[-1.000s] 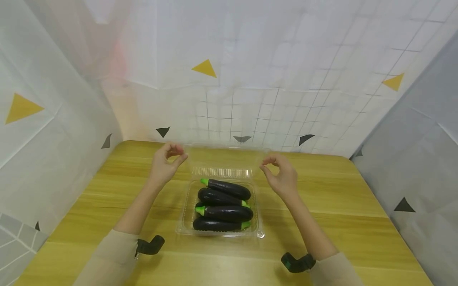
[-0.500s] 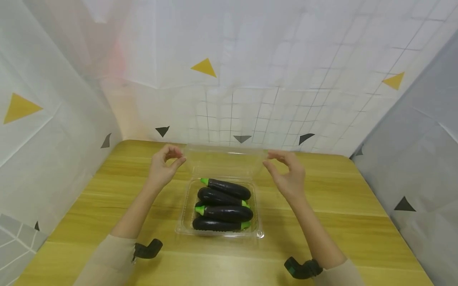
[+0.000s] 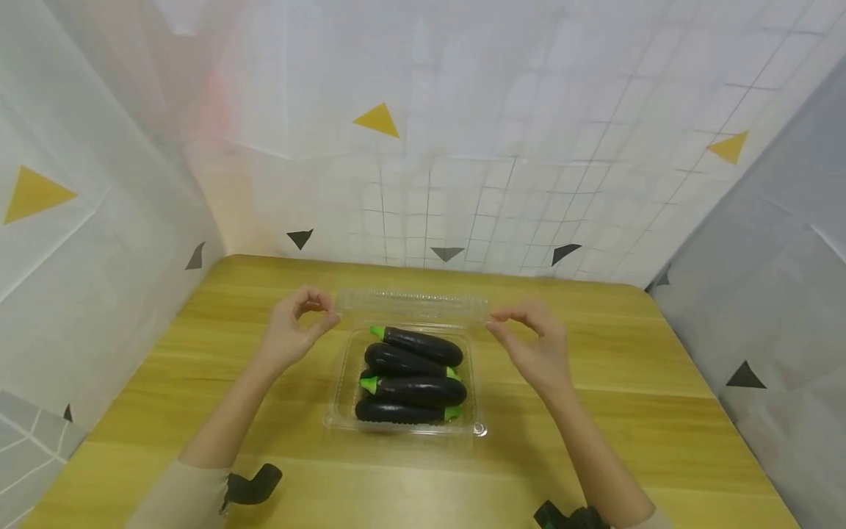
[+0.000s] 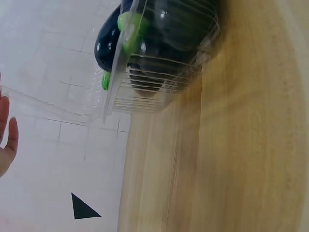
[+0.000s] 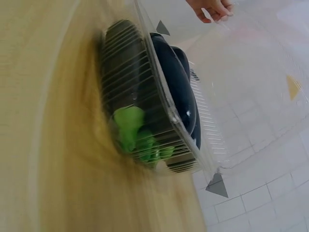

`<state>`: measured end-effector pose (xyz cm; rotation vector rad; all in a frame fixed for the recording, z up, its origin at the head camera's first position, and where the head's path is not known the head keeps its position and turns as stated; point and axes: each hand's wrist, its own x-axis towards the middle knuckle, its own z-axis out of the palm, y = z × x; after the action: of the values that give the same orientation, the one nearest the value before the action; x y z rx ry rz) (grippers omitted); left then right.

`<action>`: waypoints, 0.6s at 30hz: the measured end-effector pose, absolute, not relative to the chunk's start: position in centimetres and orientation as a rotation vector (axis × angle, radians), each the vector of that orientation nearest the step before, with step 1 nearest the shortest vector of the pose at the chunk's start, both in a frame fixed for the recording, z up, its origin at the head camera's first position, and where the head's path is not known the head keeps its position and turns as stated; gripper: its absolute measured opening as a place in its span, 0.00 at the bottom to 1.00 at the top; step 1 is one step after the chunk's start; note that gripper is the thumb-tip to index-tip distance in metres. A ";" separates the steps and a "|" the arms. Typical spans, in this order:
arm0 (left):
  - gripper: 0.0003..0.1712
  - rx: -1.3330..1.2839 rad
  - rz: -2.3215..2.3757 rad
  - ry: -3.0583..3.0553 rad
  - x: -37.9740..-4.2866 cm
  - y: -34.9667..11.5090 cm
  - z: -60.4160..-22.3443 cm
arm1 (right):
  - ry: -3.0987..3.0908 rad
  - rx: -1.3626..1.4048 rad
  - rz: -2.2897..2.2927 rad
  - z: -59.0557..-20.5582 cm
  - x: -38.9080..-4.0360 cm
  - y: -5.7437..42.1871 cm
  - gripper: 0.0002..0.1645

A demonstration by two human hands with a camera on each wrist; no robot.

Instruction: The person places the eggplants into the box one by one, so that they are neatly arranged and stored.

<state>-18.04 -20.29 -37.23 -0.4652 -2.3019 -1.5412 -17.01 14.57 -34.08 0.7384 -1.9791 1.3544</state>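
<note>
A clear plastic clamshell box (image 3: pixel 403 430) stands on the table, holding several dark eggplants (image 3: pixel 413 391) with green stem ends. Its hinged lid (image 3: pixel 413 305) is raised at the back, leaning over the hinge. My left hand (image 3: pixel 297 327) pinches the lid's left corner between thumb and fingers. At the opposite corner, thumb and fingertips of my right hand (image 3: pixel 538 345) pinch the lid too. In the left wrist view, the fingers (image 4: pixel 12 133) show at the left edge beside the lid. The right wrist view shows the left hand (image 5: pixel 212 9) across the box; the right hand is out of that view.
The box sits mid-way on a wood-grain table (image 3: pixel 661 411). Pale cloth walls (image 3: pixel 463 88) with yellow and dark triangles rise behind it and at both sides. A black wrist mount (image 3: pixel 254 485) sticks out from the left forearm, another (image 3: pixel 568 514) from the right.
Both hands have moved lower and toward me, and the lid has swung from leaning back to a more upright stance. The eggplants have stayed in place.
</note>
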 end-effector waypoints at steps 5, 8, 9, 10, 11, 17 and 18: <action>0.12 -0.520 -1.552 -2.281 -16.7 -20.4 -37.0 | -2.011 0.757 1.343 -34.3 -16.4 14.8 0.13; 0.13 -0.556 -1.571 -2.270 -15.9 -20.4 -37.0 | -2.039 0.758 1.335 -34.5 -15.8 14.8 0.13; 0.13 -0.571 -1.576 -2.265 -15.7 -20.4 -37.0 | -2.045 0.763 1.334 -34.6 -15.6 14.8 0.13; 0.12 -0.585 -1.585 -2.257 -15.6 -20.5 -37.0 | -2.054 0.766 1.331 -34.7 -15.4 14.8 0.13; 0.12 -0.601 -1.596 -2.244 -15.4 -20.5 -37.1 | -2.063 0.770 1.335 -34.8 -15.2 14.8 0.13; 0.11 -0.607 -1.587 -2.270 -14.5 -20.7 -37.7 | -2.076 0.857 1.332 -35.7 -14.2 15.0 0.16; 0.12 -0.603 -1.570 -2.293 -14.3 -20.8 -37.9 | -2.078 0.875 1.334 -35.9 -14.0 15.1 0.16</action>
<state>-14.33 -20.77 -37.91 -0.6035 -2.2934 -1.5700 -14.04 15.11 -35.88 0.8747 -2.0785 1.3338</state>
